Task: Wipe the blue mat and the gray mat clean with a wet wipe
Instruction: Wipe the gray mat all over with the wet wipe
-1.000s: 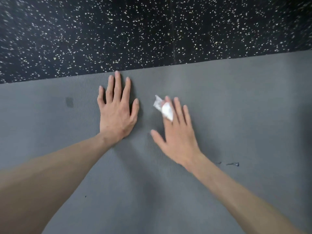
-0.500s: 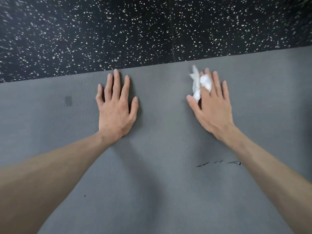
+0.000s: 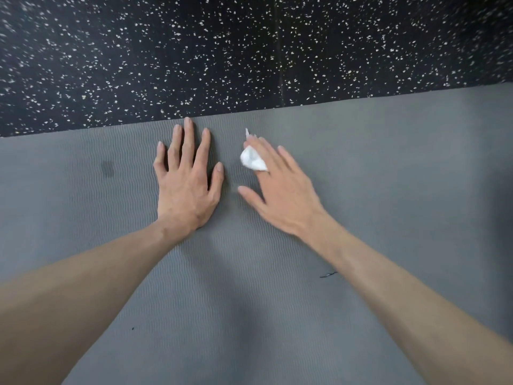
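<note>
The gray mat fills the lower two thirds of the head view. My left hand lies flat on it, fingers straight and spread, fingertips near the mat's far edge. Just to its right, my right hand presses a crumpled white wet wipe onto the mat with straight fingers. The wipe bunches up over the index finger. A short black mark shows beside my right forearm. No blue mat is in view.
Black rubber flooring with white speckles lies beyond the mat's far edge. A darker smudge sits on the mat left of my left hand, and a tiny dark speck lies near my left forearm.
My right hand with the wipe swept right toward the mat's far edge, then back left beside my left hand. My forearm now hides most of the black marks. The left hand stayed put.
</note>
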